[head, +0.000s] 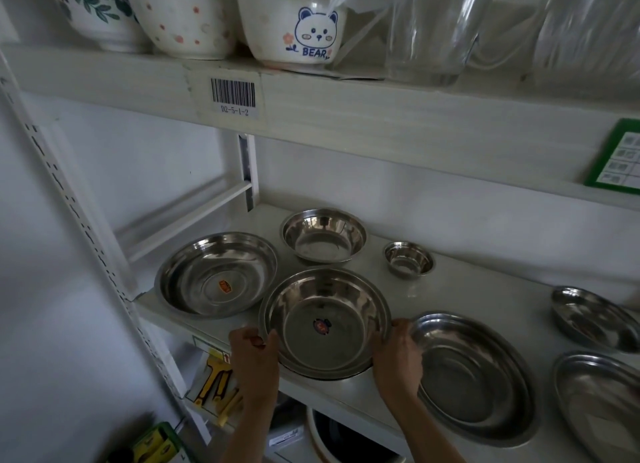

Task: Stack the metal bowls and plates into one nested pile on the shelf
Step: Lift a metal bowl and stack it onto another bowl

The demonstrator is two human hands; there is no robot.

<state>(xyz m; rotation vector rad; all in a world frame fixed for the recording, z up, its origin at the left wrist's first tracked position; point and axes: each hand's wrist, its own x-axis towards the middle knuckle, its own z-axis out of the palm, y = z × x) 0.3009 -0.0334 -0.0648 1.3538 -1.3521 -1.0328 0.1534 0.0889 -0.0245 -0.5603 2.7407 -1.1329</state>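
A steel bowl with a red sticker sits at the front edge of the white shelf, apparently nested in a second rim. My left hand grips its left rim and my right hand grips its right rim. A wide shallow bowl lies to the left. Behind stand a medium bowl and a small bowl. To the right lie an oval plate and two more oval dishes, one at the back and one at the front.
The shelf above carries ceramic bowls and glass jugs, with a barcode label on its edge. A perforated white upright stands on the left. Yellow packaged items lie on the shelf below.
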